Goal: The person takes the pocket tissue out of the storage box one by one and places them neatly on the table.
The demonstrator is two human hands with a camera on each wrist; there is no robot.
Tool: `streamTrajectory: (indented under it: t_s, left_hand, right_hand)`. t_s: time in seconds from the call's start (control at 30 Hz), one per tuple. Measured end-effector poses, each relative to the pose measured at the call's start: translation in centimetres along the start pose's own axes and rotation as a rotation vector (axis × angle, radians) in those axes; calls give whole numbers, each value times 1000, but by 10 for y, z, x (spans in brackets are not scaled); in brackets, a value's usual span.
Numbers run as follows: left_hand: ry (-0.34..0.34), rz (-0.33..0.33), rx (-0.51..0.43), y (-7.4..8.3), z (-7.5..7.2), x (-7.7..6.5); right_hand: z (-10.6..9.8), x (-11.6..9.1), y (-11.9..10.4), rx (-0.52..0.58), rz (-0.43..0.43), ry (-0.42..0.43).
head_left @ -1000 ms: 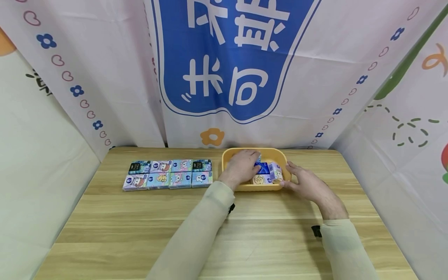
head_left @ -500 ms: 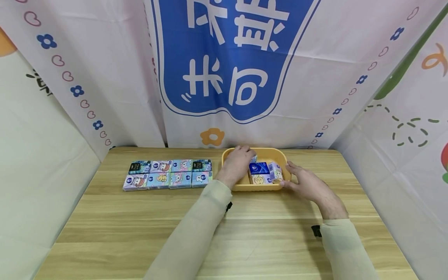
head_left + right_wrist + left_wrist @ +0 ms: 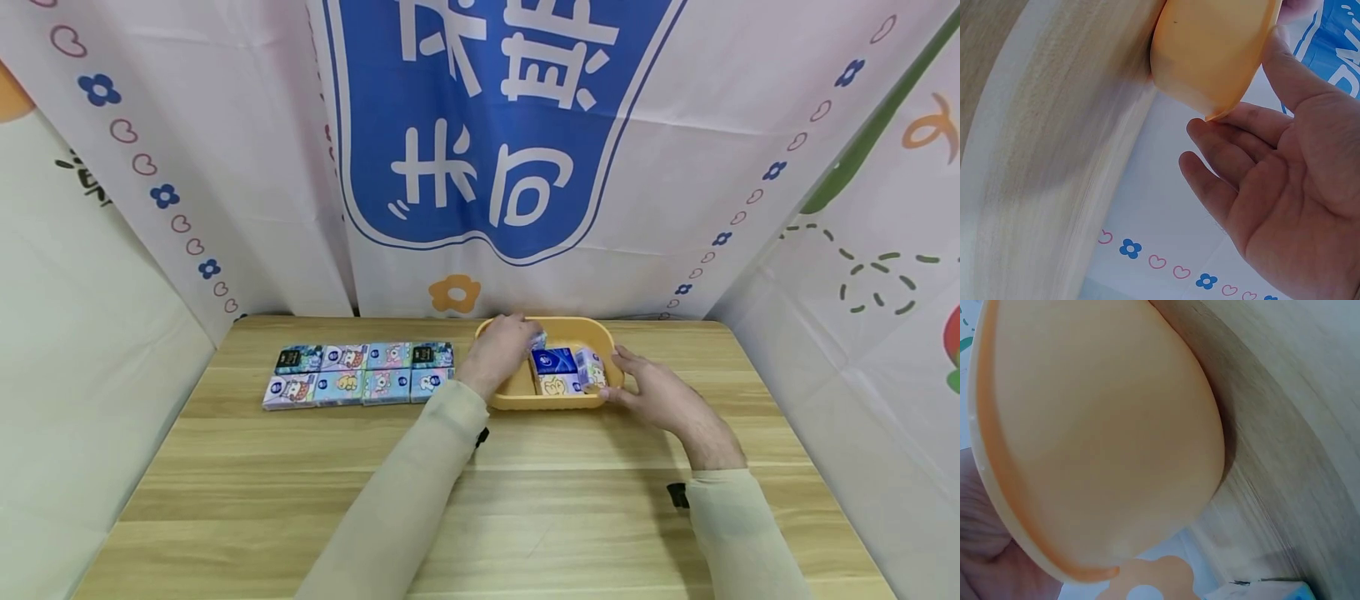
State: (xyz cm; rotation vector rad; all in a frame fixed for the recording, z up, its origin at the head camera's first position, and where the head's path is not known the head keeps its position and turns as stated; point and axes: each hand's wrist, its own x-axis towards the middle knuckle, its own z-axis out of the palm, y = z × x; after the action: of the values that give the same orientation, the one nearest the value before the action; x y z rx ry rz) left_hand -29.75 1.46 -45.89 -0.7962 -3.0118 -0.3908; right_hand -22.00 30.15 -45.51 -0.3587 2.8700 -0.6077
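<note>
A yellow plastic basket (image 3: 551, 402) stands at the back of the table, with several small tissue packs inside. My left hand (image 3: 501, 346) reaches over its left end and grips a light-blue tissue pack (image 3: 538, 340), mostly covered by the fingers. Right of that hand lie a dark-blue tissue pack (image 3: 554, 361), a pack with a yellow cartoon (image 3: 559, 384) and a tilted lilac pack (image 3: 591, 369). My right hand (image 3: 660, 398) holds the basket's right end, thumb and fingertips at the rim; the right wrist view shows its palm (image 3: 1329, 181) beside the yellow wall.
Left of the basket, several tissue packs (image 3: 341, 385) lie flat in two tight rows on the wooden table (image 3: 570, 508). A white printed curtain (image 3: 405, 287) hangs right behind the table, with white cloth walls on both sides.
My left hand has drawn leftward inside the basket with the light-blue tissue pack, uncovering the dark-blue pack. My right hand has stayed at the basket's right end.
</note>
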Motion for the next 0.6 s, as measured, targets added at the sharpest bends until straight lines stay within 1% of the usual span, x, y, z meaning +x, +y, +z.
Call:
streamTrajectory:
  t_s: [0.23,0.43,0.6]
  left_hand:
    - [43,11,9,-5,-1,-5]
    - [45,6,7,-8,-8,-9]
    - [57,-3,-19,-9,-14,-12]
  right_hand:
    - [1,0,-1,3,3,1]
    - [0,-1,-1,1,-1,2]
    - [0,-1,-1,2,5,-1]
